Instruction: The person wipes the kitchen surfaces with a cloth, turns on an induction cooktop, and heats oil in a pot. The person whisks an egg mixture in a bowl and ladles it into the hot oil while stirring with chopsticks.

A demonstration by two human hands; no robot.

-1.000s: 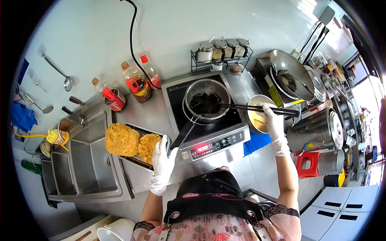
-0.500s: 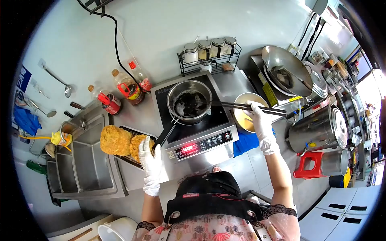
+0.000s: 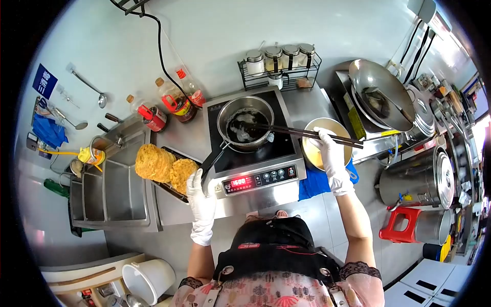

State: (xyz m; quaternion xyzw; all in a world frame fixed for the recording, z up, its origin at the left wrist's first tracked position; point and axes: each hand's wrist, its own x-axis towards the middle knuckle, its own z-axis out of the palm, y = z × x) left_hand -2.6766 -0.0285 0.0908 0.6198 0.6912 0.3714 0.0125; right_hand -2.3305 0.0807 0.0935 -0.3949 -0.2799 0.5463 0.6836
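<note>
My gloved left hand (image 3: 201, 205) is closed around the end of the black handle (image 3: 210, 160) of a steel saucepan (image 3: 223, 118). Dark liquid with pale foam (image 3: 244, 132) fills the bottom of the pan, which sits on an induction cooker (image 3: 283, 152) reading 1600. Long dark chopsticks (image 3: 302, 133) are gripped in my gloved right hand (image 3: 331, 158), their tips down in the pan. Beneath that hand stands a bowl (image 3: 310, 129) with yellowish contents. Close to my left hand, golden-brown fried noodle cakes (image 3: 154, 162) lie on a black tray (image 3: 176, 192).
At left is a steel sink (image 3: 124, 192), with sauce bottles (image 3: 175, 102) behind it. A spice rack (image 3: 279, 77) backs the cooker. Right of the bowl, a wok (image 3: 376, 92) holds a ladle. A large steel pot (image 3: 409, 176) and red stool (image 3: 401, 225) are farther right.
The whole view has shifted, moving the scene slightly rightward. The liquid shows more pale foam around the chopstick tips. Both hands keep their holds.
</note>
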